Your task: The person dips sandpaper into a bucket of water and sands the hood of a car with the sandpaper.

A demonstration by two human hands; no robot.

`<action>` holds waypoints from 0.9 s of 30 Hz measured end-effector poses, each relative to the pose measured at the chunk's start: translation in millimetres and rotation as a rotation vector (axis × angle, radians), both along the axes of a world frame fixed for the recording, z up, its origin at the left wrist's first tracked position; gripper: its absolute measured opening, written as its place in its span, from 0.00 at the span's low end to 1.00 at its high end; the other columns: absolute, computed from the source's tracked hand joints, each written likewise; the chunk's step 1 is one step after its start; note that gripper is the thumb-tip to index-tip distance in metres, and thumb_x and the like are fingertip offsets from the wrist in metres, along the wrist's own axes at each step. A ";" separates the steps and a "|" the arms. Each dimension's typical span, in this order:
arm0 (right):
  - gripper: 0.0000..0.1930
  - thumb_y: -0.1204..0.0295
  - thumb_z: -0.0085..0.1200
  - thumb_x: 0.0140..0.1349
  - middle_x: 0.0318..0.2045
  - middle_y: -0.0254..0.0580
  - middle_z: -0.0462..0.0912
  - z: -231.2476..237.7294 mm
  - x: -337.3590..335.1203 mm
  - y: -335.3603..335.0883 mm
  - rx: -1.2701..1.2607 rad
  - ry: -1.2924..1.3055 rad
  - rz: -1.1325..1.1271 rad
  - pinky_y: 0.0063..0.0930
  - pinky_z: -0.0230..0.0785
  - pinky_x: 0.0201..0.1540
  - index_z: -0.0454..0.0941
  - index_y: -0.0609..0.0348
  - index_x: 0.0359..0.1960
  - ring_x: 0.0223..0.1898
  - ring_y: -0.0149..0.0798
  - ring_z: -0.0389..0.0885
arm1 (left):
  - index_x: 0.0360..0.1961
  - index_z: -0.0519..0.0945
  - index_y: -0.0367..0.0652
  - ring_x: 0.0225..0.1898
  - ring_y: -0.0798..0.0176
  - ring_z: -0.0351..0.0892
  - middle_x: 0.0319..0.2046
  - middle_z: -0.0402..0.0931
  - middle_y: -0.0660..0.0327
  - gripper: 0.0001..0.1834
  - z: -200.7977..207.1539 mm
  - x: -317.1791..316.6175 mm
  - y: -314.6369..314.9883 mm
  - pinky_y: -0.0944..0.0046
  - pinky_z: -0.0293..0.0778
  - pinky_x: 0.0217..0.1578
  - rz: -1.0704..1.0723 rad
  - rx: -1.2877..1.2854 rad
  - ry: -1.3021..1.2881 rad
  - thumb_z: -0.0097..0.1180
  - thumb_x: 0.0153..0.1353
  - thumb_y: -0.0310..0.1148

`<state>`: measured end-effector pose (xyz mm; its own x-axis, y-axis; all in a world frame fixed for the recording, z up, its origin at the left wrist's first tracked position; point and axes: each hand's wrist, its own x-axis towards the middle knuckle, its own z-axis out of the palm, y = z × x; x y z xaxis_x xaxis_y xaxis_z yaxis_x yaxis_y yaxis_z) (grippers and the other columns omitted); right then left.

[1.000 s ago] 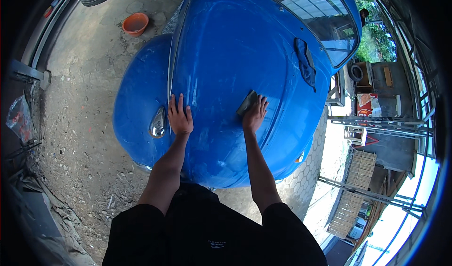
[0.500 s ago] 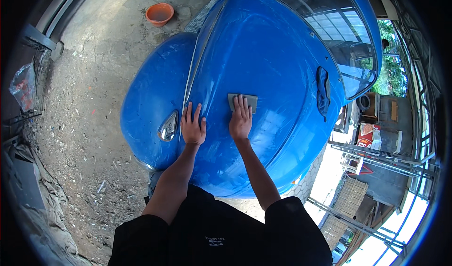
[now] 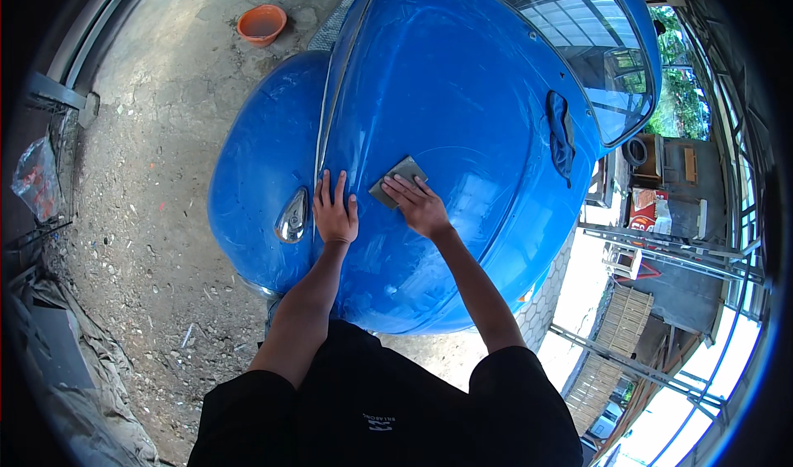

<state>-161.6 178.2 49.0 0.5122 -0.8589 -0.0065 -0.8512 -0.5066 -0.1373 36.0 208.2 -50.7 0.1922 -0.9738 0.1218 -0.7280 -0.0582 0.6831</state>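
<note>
Before me is a blue car's rounded hood [image 3: 462, 87], its paint marked with whitish smears. My right hand [image 3: 424, 211] presses a grey-green sheet of sandpaper [image 3: 409, 168] against the hood, the fingers lying over it. The sheet sits at a slant, partly covered by the hand. To its left, my left hand [image 3: 334, 219] rests with fingers outstretched on the hood's left edge, holding nothing. Close beside that hand, a chrome-rimmed lamp [image 3: 291, 217] is set on the blue fender [image 3: 260, 145].
A dark cloth [image 3: 561, 141] lies on the hood near the windshield [image 3: 578, 33]. On the concrete floor beyond the fender stands an orange basin [image 3: 262, 26]. A clear plastic bag [image 3: 37, 180] is at the far left; metal framework [image 3: 652, 240] and a tire [image 3: 635, 151] are at right.
My right hand has slid the sandpaper to the left and turned it to a slant. The left hand keeps its place on the hood. The view has shifted slightly.
</note>
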 end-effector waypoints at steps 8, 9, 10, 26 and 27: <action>0.21 0.74 0.42 0.69 0.65 0.34 0.71 -3.5 -14.8 -22.9 -0.346 -0.125 -0.617 0.50 0.52 0.70 0.72 0.49 0.63 0.69 0.43 0.63 | 0.70 0.62 0.66 0.68 0.46 0.58 0.72 0.54 0.58 0.26 3.1 -9.1 -0.1 0.44 0.57 0.65 -0.028 0.017 0.007 0.29 0.73 0.51; 0.22 0.75 0.44 0.67 0.65 0.32 0.71 -12.2 18.9 2.2 -0.177 -0.086 -0.397 0.49 0.52 0.70 0.73 0.48 0.62 0.69 0.39 0.63 | 0.70 0.62 0.66 0.68 0.46 0.58 0.72 0.54 0.58 0.26 1.4 -5.3 3.9 0.44 0.57 0.65 -0.028 0.024 -0.001 0.29 0.73 0.51; 0.23 0.75 0.46 0.65 0.65 0.30 0.71 -15.1 38.9 22.3 -0.021 -0.041 -0.180 0.49 0.53 0.70 0.73 0.47 0.62 0.69 0.36 0.63 | 0.70 0.62 0.66 0.68 0.46 0.57 0.72 0.54 0.58 0.26 1.3 -4.3 2.9 0.44 0.56 0.65 -0.022 0.027 0.012 0.28 0.73 0.50; 0.22 0.75 0.51 0.62 0.64 0.25 0.72 -6.0 34.0 22.3 -0.004 0.068 -0.015 0.47 0.53 0.71 0.76 0.42 0.58 0.69 0.30 0.64 | 0.68 0.67 0.58 0.66 0.44 0.60 0.71 0.58 0.57 0.26 -1.3 -3.9 -1.0 0.45 0.56 0.64 -0.029 0.004 0.146 0.25 0.74 0.43; 0.22 0.75 0.51 0.62 0.65 0.25 0.71 3.2 27.6 13.8 -0.011 0.152 0.019 0.46 0.54 0.71 0.76 0.41 0.58 0.69 0.31 0.63 | 0.68 0.67 0.58 0.66 0.44 0.60 0.71 0.58 0.57 0.26 -1.8 -5.8 -1.7 0.45 0.56 0.64 -0.035 0.002 0.154 0.25 0.74 0.43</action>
